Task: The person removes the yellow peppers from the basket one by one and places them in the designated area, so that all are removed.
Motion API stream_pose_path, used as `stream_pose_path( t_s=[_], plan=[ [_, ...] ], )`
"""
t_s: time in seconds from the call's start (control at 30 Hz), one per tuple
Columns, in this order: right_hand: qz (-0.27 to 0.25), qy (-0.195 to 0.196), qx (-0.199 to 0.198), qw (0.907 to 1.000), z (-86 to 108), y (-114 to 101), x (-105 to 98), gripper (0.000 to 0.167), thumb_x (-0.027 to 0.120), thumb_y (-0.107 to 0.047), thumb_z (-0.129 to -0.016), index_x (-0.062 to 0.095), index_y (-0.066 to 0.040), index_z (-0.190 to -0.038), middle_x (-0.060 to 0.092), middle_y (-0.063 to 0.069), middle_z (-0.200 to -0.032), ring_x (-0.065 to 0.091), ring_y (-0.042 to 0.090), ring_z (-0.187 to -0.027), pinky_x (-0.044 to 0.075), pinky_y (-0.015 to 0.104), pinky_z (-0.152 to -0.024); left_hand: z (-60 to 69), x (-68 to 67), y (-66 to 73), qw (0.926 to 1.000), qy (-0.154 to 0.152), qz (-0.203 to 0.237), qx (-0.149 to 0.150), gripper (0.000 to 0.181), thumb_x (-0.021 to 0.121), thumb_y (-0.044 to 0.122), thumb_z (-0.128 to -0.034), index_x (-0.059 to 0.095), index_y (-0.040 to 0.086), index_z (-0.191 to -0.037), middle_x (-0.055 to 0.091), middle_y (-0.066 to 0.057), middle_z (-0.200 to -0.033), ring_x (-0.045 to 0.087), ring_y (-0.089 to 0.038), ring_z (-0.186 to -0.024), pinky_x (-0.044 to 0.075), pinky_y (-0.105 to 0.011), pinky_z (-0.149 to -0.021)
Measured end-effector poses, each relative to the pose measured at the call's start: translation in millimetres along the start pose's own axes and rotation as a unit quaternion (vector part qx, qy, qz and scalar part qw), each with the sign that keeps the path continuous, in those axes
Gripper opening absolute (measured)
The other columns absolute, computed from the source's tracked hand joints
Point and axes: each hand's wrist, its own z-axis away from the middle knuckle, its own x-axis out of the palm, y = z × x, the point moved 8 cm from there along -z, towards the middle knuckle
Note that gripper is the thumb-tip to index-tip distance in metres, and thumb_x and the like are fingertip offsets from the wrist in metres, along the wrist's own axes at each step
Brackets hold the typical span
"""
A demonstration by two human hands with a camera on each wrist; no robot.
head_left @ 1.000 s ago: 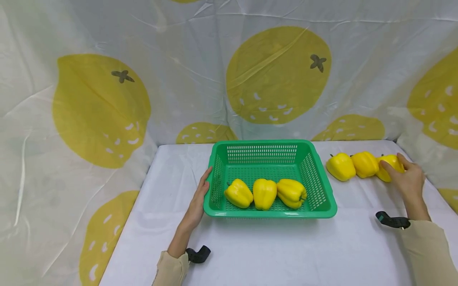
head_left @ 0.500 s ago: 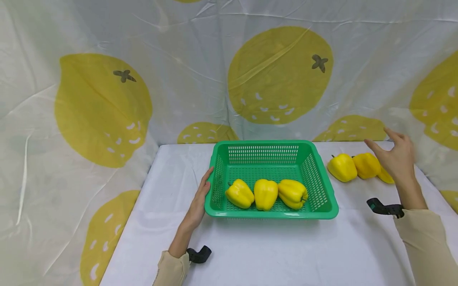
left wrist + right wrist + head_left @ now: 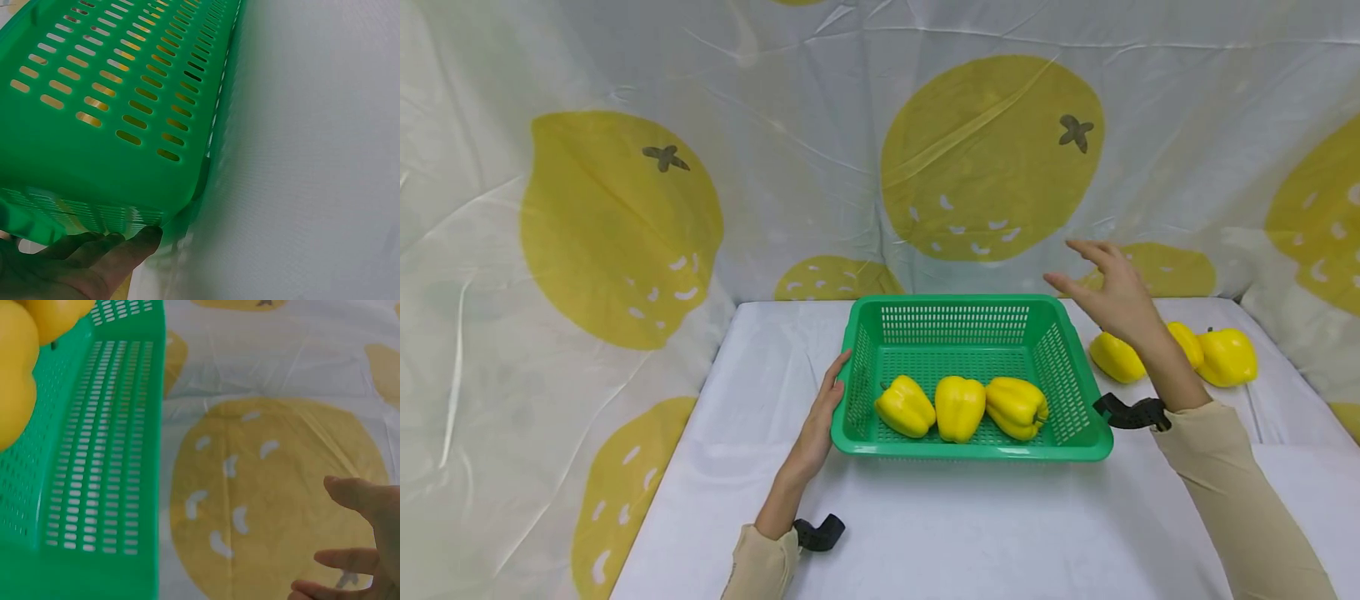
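A green plastic basket (image 3: 970,452) with slotted walls stands on the table. Inside, along its near side, lie three yellow bell peppers (image 3: 960,408). My left hand (image 3: 814,429) touches the basket's left side; in the left wrist view its fairly straight fingers (image 3: 128,256) lie against the green wall. Raised above the basket's far right corner is my right hand (image 3: 1116,300), thumb and fingers spread apart, holding nothing. Three more yellow bell peppers (image 3: 1227,358) sit in a row on the table to the right of the basket, two of them partly hidden behind my right hand and forearm.
A white cloth (image 3: 955,525) covers the table. Behind and to both sides hangs a pale curtain (image 3: 797,167) printed with large lemons, close to the table's back edge. A black wrist camera (image 3: 820,533) is on the left wrist, another (image 3: 1131,412) on the right.
My right hand has let go of the rightmost bell pepper on the table, risen and moved left toward the basket. The left hand stays at the basket's side.
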Motion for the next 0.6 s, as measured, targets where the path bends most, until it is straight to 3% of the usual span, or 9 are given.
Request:
stream_pose_path(
  t_s=[0.3, 0.6],
  plan=[
    [-0.030, -0.095, -0.068, 0.9927, -11.5, -60.8, 58.5, 0.069, 0.066, -0.045, -0.100, 0.043, -0.017, -0.159, 0.042, 0.017, -0.159, 0.040, 0.044, -0.144, 0.034, 0.067, -0.114, -0.4, -0.8, 0.5, 1.0000, 0.002, -0.005, 0.004, 0.049, 0.023, 0.043, -0.1140, 0.021, 0.041, -0.163, 0.014, 0.006, -0.173, 0.014, -0.023, -0.158, 0.009, -0.056, -0.127],
    [-0.080, -0.169, -0.113, 0.9759, -12.8, -91.2, 107.3, 0.065, 0.067, -0.039, -0.101, 0.045, -0.014, -0.157, 0.041, 0.012, -0.163, 0.043, 0.036, -0.146, 0.034, 0.058, -0.120, -0.6, 0.7, 0.6, 1.0000, 0.003, -0.001, 0.001, 0.049, 0.021, 0.042, -0.1141, 0.020, 0.040, -0.163, 0.013, 0.005, -0.173, 0.018, -0.025, -0.156, 0.013, -0.058, -0.126]
  ],
)
